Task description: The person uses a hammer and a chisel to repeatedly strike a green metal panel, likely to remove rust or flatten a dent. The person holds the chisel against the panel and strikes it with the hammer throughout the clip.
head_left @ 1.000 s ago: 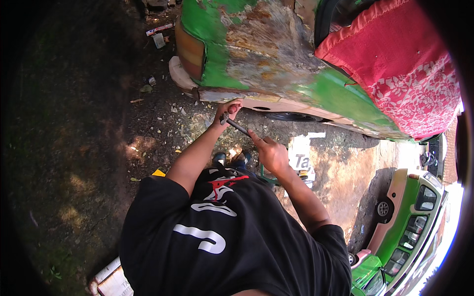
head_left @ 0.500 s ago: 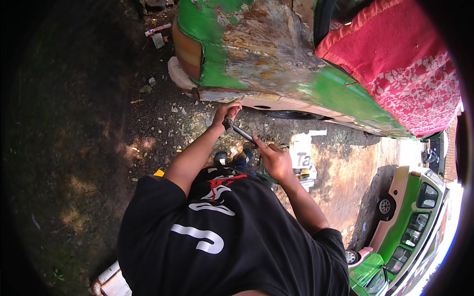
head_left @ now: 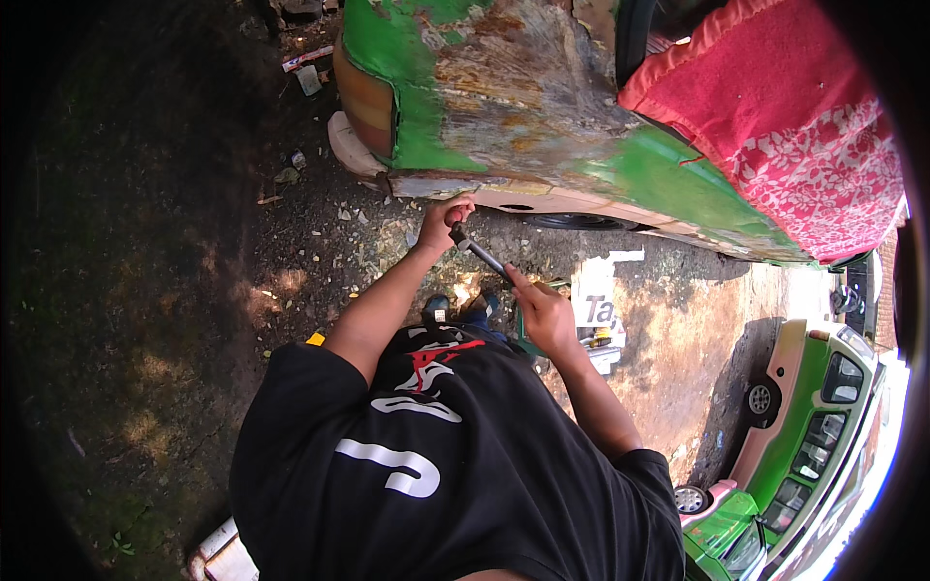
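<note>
My left hand [head_left: 442, 225], at the rusty lower edge of a green, patchy vehicle panel [head_left: 523, 145], is closed on a small reddish object, partly hidden by its fingers. A hammer [head_left: 484, 256] has its dark head right at that hand; whether they touch I cannot tell. My right hand [head_left: 544, 316] grips the hammer's grey shaft at the lower right. A cream lower trim [head_left: 547, 203] runs above a dark wheel. Both forearms reach up from my black shirt, with my shoes below the hammer.
A pink floral cloth [head_left: 775, 107] drapes over the vehicle's upper right. A second green-and-cream van [head_left: 814, 407] stands at the lower right. Printed sheets [head_left: 596, 290], small tools, debris and leaves lie on the stained ground [head_left: 194, 290]; a whitish metal piece [head_left: 223, 552] is at the lower left.
My right hand and the hammer have shifted slightly right and down, the shaft angled a little more steeply. The left hand stays at the panel edge.
</note>
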A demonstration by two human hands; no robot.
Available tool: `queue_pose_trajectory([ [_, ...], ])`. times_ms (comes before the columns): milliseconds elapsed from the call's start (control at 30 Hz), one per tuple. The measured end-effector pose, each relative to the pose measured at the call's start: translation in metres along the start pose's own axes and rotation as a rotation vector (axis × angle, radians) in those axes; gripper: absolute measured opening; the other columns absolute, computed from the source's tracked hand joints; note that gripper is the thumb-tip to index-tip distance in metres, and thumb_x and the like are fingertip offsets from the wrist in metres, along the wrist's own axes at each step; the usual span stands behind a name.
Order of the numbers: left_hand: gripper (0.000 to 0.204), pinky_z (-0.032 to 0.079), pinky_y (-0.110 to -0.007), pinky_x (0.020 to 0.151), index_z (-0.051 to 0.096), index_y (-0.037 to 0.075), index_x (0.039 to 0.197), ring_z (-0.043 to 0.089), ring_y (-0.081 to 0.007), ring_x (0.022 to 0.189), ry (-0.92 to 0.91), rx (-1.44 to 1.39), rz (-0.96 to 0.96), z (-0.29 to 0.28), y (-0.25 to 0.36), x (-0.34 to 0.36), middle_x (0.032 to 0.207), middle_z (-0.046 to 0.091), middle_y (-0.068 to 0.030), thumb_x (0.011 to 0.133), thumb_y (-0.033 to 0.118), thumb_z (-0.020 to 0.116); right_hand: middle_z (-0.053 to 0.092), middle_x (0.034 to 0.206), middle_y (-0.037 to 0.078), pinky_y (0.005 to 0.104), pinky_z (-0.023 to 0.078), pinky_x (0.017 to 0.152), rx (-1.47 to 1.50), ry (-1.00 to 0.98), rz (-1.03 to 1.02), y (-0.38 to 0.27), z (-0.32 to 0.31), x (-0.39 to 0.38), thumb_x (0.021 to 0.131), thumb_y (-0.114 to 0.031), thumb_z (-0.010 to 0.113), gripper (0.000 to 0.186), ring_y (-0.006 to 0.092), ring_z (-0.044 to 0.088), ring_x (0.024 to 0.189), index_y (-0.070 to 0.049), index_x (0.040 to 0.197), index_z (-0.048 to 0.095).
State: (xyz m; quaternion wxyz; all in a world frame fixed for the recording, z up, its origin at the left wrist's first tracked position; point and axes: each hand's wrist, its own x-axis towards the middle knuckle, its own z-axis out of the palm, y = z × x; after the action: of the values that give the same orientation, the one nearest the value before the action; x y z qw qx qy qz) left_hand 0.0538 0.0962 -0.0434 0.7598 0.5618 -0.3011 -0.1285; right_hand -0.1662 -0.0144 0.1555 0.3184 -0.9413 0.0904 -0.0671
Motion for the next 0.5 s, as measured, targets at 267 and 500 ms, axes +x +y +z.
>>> queue_pose_trajectory([
  [267,0.021,0.050,-0.025,0.075,0.066,-0.001,0.098,0.060,-0.0129,0.079,0.079,0.065,0.033,0.005,-0.007,0.006,0.088,0.065,-0.0039,0.082,-0.012,0.059,0.055,0.070,0.008,0.0410,0.048,0.049,-0.259,-0.043,-0.118,-0.004,0.007,0.013,0.083,-0.008,0.063,0.055,0.0288,0.059,0.055,-0.027,0.134,0.060],
  [500,0.012,0.048,-0.024,0.076,0.062,-0.001,0.094,0.059,-0.0112,0.080,0.112,0.031,-0.021,0.004,-0.005,0.010,0.087,0.064,-0.0034,0.084,-0.009,0.061,0.055,0.070,0.008,0.0419,0.049,0.050,-0.209,-0.035,-0.174,-0.002,0.008,0.020,0.083,-0.008,0.064,0.058,0.0299,0.060,0.056,-0.028,0.137,0.056],
])
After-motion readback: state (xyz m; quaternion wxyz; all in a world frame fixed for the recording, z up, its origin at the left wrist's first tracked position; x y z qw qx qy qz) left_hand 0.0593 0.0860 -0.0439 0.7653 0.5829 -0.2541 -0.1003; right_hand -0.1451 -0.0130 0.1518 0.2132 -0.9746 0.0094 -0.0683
